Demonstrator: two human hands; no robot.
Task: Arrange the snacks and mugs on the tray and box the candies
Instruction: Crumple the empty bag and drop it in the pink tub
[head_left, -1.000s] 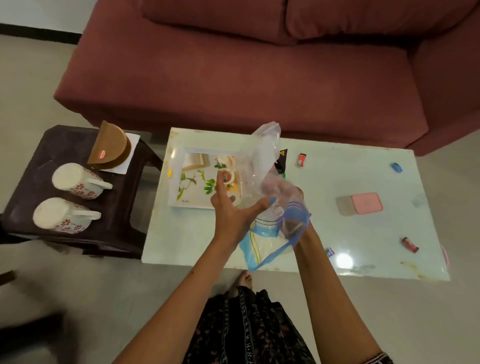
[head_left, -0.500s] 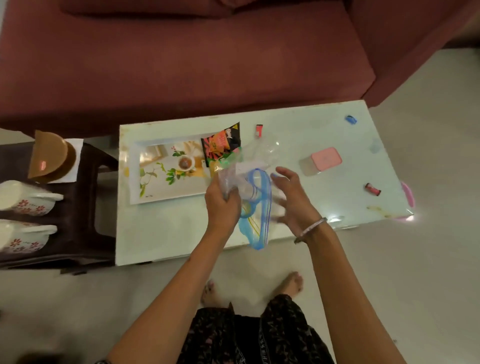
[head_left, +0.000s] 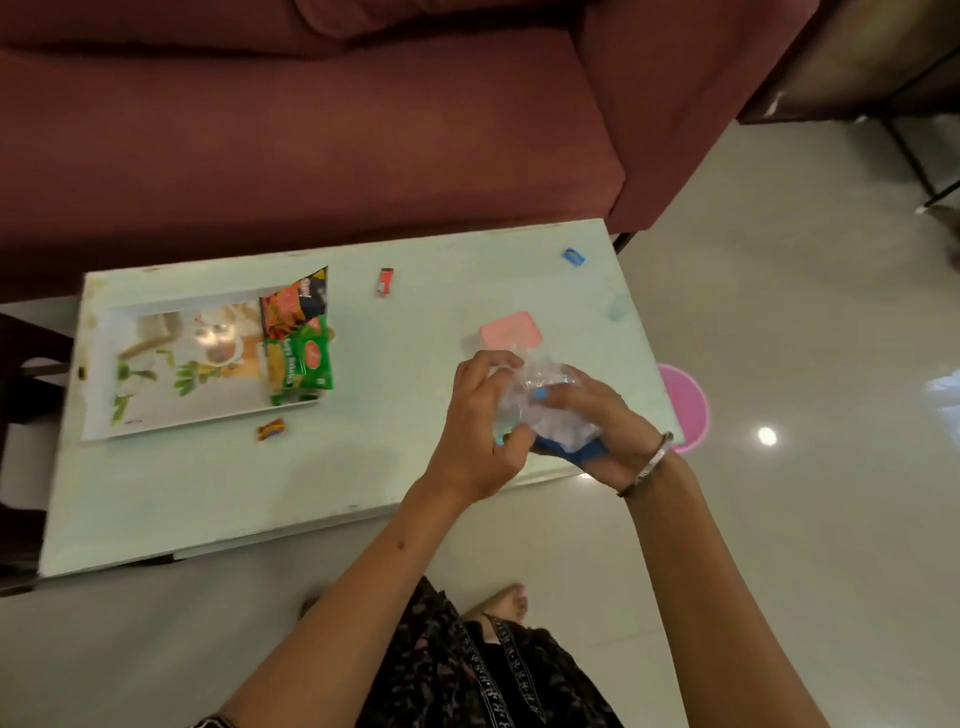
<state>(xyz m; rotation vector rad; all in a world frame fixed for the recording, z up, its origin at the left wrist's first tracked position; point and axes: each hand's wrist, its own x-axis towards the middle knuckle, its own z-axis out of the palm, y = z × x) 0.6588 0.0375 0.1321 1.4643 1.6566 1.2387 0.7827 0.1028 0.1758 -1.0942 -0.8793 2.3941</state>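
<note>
Over the right half of the pale glass-topped coffee table (head_left: 218, 493), crumpling a clear plastic zip bag with a blue seal strip (head_left: 550, 421) between both hands. Left hand (head_left: 480, 421) curling its fingers around the near side of the bag, thumb pressing in; right hand (head_left: 597, 421) closing over the far side, a metal bangle (head_left: 652, 462) sitting at the wrist. Both sets of fingers gripping the bag, neither one open.

Seemingly clearing away the emptied bag, with the snack step partly done and the candy step not yet begun. Lying on the right end of the white rectangular tray with a leaf-and-cup print (head_left: 156, 415): a black-and-orange foil snack packet (head_left: 296, 304) and a green snack packet (head_left: 304, 358), the green one overlapping the lower edge of the first. No mugs appearing on the tray or anywhere in view.

Lying loose on the table: a small red-wrapped candy (head_left: 384, 281) near the far edge, a blue-wrapped candy (head_left: 573, 256) toward the far right corner, and an orange-and-yellow wrapped candy (head_left: 271, 429) just beside the tray's near edge. Resting just beyond the hands: a small clear box with a pink lid (head_left: 509, 330), lid on.

Calling next, in all likelihood, for setting the bag down, freeing a hand, opening the pink lid, then gathering the scattered candies one at a time.
</note>
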